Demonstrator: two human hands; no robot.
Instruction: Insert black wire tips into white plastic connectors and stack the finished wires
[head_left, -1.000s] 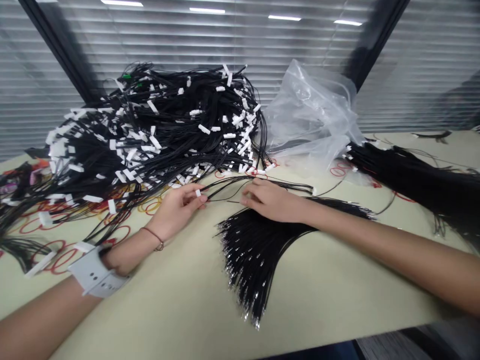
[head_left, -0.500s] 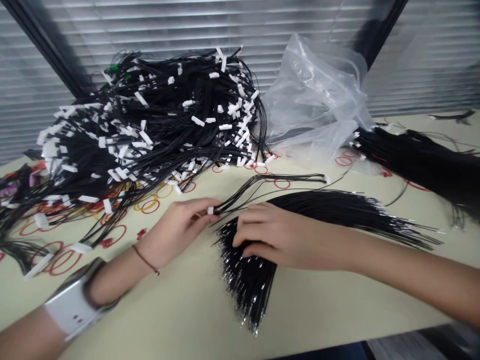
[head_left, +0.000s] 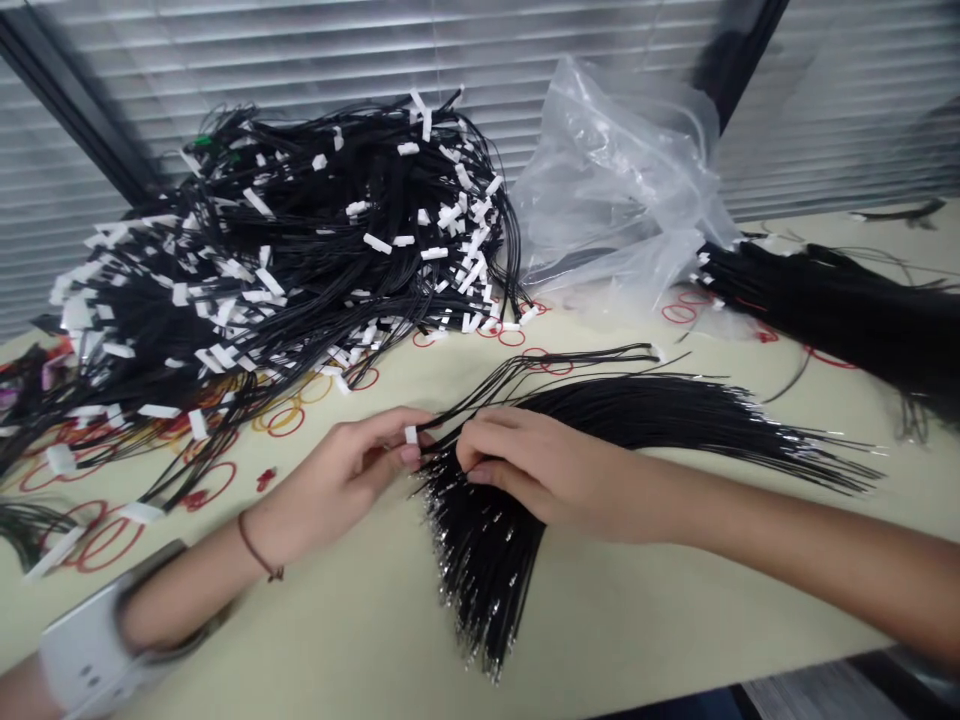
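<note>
My left hand [head_left: 360, 465] pinches a small white connector [head_left: 411, 435] between thumb and fingers. Several black wires run from that connector up and right to another white end piece [head_left: 658, 353]. Close beside it, my right hand [head_left: 525, 465] is closed in a pinch on a thin black wire [head_left: 442, 447], largely covered by the fingers. Beneath the right hand lies a thick bundle of loose black wires [head_left: 480, 560], its silvery tips fanned out at the lower left. The bundle's other end [head_left: 795, 440] curves away to the right.
A large heap of black wire harnesses [head_left: 315, 240] with white connectors rises at the back left. A clear plastic bag [head_left: 615, 180] stands beside it. Another black wire bundle [head_left: 840, 310] lies at the right. Red and yellow rubber bands [head_left: 285, 420] are scattered on the table [head_left: 315, 640].
The view has shifted slightly. My left hand has turned the white connector more upright. My right hand's fingers have drawn closer together into a pinch, near the connector.
</note>
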